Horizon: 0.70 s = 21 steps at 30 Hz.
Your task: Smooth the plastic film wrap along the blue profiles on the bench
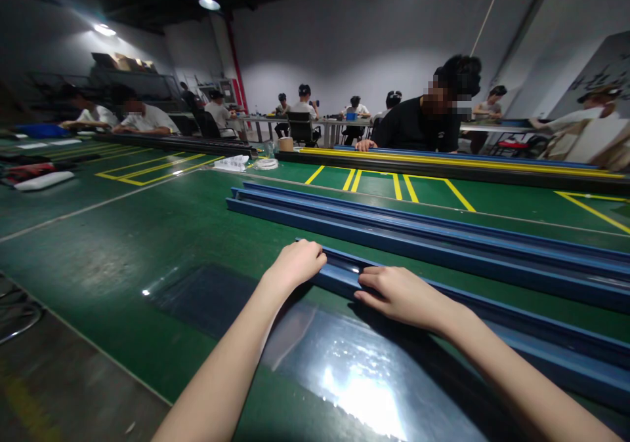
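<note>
A long blue U-shaped channel [335,281] lies on the green tabletop in front of me and runs out of view at the right. My left hand [298,261] is closed over its left end, with the fingertips hidden on the far side. Farther right, my right hand [396,292] pinches the near wall, fingers inside the groove and thumb outside. Below both hands, a glossy clear plastic sheet [344,350] reflects the lights. Behind my channel, more blue channels [403,232] lie side by side, roughly parallel to it.
Across the table [123,225], a person in black [413,124] sits behind long yellow and black profiles [443,162]. A roll of tape [285,143], a white coil [266,164] and crumpled white packaging [231,162] stand farther back. Several other people work at tables behind.
</note>
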Each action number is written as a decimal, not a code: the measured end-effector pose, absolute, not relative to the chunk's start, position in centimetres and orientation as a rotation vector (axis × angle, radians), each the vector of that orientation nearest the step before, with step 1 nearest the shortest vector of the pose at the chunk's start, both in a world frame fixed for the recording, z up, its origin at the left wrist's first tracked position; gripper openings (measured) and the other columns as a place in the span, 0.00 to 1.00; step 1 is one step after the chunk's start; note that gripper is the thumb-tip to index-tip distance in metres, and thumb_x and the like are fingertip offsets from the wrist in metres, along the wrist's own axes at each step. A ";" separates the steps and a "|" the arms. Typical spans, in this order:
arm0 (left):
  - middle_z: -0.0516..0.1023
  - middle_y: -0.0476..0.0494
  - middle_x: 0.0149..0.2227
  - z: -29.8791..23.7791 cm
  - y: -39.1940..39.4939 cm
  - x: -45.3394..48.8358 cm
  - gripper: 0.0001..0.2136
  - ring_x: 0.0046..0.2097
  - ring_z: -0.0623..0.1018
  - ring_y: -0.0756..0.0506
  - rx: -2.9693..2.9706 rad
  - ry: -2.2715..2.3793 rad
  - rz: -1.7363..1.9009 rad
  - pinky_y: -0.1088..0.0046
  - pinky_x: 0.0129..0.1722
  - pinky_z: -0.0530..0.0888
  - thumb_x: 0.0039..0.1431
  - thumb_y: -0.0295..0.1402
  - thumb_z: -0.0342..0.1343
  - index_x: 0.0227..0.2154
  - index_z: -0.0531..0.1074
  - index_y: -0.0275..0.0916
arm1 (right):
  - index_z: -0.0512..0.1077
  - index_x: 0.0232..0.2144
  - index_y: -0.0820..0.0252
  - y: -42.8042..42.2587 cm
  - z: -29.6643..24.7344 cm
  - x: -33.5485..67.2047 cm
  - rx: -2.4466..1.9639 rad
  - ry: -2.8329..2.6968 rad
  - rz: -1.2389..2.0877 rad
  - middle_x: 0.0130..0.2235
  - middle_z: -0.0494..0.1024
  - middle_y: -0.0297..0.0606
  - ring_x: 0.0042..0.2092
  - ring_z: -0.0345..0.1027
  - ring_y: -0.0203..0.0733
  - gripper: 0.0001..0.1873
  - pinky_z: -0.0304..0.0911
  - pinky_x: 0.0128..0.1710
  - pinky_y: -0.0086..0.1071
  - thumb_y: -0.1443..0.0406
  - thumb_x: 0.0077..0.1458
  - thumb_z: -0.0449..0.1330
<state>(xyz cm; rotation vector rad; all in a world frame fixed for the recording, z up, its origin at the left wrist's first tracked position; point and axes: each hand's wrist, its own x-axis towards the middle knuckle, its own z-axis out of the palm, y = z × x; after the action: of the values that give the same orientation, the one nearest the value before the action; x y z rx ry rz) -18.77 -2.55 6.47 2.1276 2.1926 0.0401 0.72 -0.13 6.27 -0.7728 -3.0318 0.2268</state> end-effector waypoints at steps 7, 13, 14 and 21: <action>0.77 0.38 0.34 6.5 -2.5 -18.8 0.15 0.37 0.76 0.41 2.113 2.225 0.008 0.69 0.34 0.69 0.55 0.33 0.40 0.29 0.73 0.38 | 0.69 0.29 0.61 0.2 5.2 0.5 -0.780 -2.996 0.198 0.33 0.72 0.40 0.33 0.66 0.37 0.19 0.54 0.32 0.29 0.56 0.58 0.44; 0.77 0.39 0.35 6.3 -2.5 -19.0 0.15 0.38 0.76 0.42 2.096 2.222 -0.018 0.69 0.35 0.70 0.55 0.34 0.40 0.30 0.73 0.39 | 0.70 0.30 0.61 0.1 5.1 0.7 -0.808 -2.981 0.221 0.33 0.71 0.41 0.34 0.66 0.38 0.20 0.54 0.33 0.29 0.57 0.59 0.43; 0.77 0.39 0.35 6.3 -2.5 -19.0 0.15 0.39 0.76 0.42 2.090 2.218 -0.022 0.69 0.35 0.70 0.55 0.34 0.40 0.30 0.73 0.39 | 0.70 0.30 0.61 0.1 5.1 0.7 -0.814 -2.979 0.229 0.33 0.71 0.41 0.34 0.66 0.38 0.20 0.54 0.33 0.29 0.57 0.59 0.43; 0.76 0.39 0.38 6.5 -2.6 -19.7 0.16 0.40 0.75 0.43 2.041 2.253 -0.068 0.70 0.37 0.69 0.56 0.34 0.39 0.32 0.73 0.39 | 0.70 0.30 0.61 -0.1 5.1 0.6 -0.830 -2.959 0.226 0.33 0.71 0.40 0.35 0.66 0.38 0.19 0.55 0.33 0.29 0.57 0.58 0.43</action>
<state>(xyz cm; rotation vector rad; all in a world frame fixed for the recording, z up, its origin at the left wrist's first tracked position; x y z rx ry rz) -19.69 -2.59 6.52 2.0413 2.2533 -0.0684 0.61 -0.07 5.07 -0.8297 -2.9592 0.2264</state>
